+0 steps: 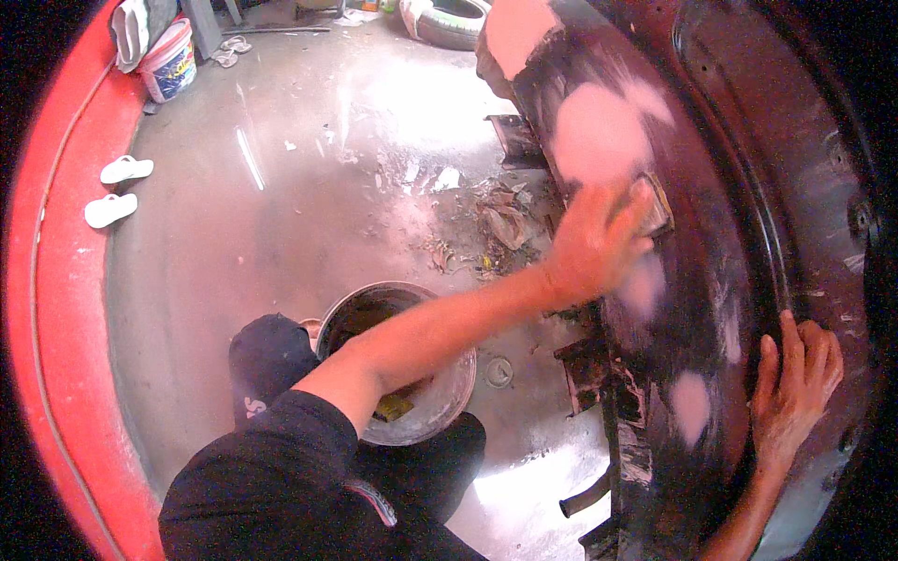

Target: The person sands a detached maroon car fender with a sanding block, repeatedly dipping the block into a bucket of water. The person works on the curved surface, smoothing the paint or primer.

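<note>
My left hand (601, 234) reaches across and presses a sanding block (660, 208) on a dark vehicle body panel (692, 280). Most of the block lies hidden under the fingers. Beside it is a large pink filler patch (599, 136), and a smaller pale patch (642, 288) shows just below the hand. Farther down the panel sits another pink spot (691, 408). At the right, my right hand (795, 383) rests on the panel past its raised edge, fingers stretched out, holding nothing.
Between my knees stands a round bucket (447, 421) with something yellowish inside. Debris (505, 224) litters the wet floor by the panel. A pipe (585, 496) sticks out low. White slippers (110, 210), a paint bucket (170, 64) and a tire (449, 23) lie farther off.
</note>
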Demonstrator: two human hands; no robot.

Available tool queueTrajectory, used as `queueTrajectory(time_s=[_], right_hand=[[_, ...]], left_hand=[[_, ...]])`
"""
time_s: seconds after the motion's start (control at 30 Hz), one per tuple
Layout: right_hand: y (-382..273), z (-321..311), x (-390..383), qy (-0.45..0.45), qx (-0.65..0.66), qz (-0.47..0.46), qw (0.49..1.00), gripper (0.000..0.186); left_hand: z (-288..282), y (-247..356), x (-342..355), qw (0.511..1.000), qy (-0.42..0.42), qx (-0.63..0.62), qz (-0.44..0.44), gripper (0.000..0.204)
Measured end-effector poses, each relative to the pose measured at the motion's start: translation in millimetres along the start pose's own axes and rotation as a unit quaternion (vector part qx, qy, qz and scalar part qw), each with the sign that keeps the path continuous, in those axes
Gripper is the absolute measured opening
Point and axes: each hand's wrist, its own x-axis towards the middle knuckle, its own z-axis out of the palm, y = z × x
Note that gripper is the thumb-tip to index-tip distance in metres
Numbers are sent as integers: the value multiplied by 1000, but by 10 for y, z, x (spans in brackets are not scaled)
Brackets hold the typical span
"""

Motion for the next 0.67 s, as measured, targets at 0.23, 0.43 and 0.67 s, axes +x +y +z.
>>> queueTrajectory(time_s=[0.23,0.43,0.67], right_hand=[[-109,-24,144,25,14,-6,1000,34],[-62,-21,46,10,6,-2,1000,34],[-77,-50,71,15,13,-2,1000,35]], left_hand=[[14,-1064,887,982,81,83,-145,41],[-153,318,-35,991,-80,-103,-30,60],[69,-620,807,985,9,29,-167,54]])
